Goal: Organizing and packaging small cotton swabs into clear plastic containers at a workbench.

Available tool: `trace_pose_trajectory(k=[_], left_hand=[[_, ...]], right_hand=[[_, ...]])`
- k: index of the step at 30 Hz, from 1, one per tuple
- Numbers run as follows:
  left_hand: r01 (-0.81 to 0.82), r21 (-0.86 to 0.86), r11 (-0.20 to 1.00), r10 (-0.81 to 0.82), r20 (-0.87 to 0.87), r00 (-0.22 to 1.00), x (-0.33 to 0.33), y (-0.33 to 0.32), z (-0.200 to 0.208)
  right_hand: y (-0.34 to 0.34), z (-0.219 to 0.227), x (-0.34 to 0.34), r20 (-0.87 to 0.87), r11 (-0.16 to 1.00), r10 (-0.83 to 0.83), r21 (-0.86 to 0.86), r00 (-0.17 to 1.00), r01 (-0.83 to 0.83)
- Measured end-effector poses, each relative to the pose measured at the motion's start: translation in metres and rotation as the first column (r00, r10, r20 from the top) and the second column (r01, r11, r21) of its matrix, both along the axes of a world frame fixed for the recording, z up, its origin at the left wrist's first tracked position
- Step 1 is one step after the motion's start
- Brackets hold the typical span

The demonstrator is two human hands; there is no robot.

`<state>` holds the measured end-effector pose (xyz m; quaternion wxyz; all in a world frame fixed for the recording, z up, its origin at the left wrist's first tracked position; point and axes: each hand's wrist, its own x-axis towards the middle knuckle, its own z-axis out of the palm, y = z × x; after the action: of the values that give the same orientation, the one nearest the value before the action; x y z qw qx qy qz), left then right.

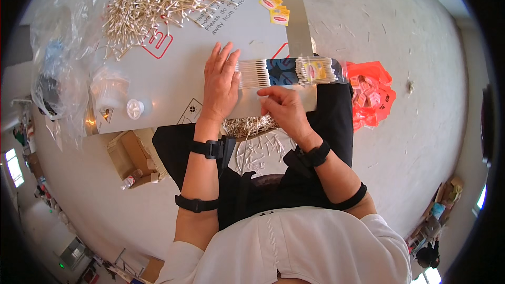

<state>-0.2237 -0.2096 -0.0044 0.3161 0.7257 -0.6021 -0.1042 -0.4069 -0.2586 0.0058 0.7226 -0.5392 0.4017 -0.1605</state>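
Observation:
A long clear plastic bag of cotton swabs (254, 75) lies across the table's near right part. It has a dark patterned band (282, 71) in the middle and a yellow-and-white card (315, 70) among the swabs at its right end. My left hand (222, 81) lies with fingers stretched out, its edge against the left end of the swabs. Just below the bag is my right hand (286, 109), fingers bent, thumb and index a little apart, with nothing seen between them. Several small yellow cards (280, 16) lie at the far right of the table.
A big heap of loose cotton swabs (152, 8) covers the far left of the grey printed table (184, 76). Clear plastic sheeting (63, 47), a round white lid (134, 109) and a clear tub (109, 89) are left. On the floor are a cardboard box (126, 152) and a red bag (386, 84).

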Motion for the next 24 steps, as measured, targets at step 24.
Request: trace_pose_trajectory(k=[24], left_hand=[[-0.378,-0.249,0.892,-0.093,-0.918,0.385,-0.029,-0.017,-0.014]], right_hand=[[-0.021,-0.027,0.052,0.484,0.882,-0.370,-0.085,0.793,0.464]])
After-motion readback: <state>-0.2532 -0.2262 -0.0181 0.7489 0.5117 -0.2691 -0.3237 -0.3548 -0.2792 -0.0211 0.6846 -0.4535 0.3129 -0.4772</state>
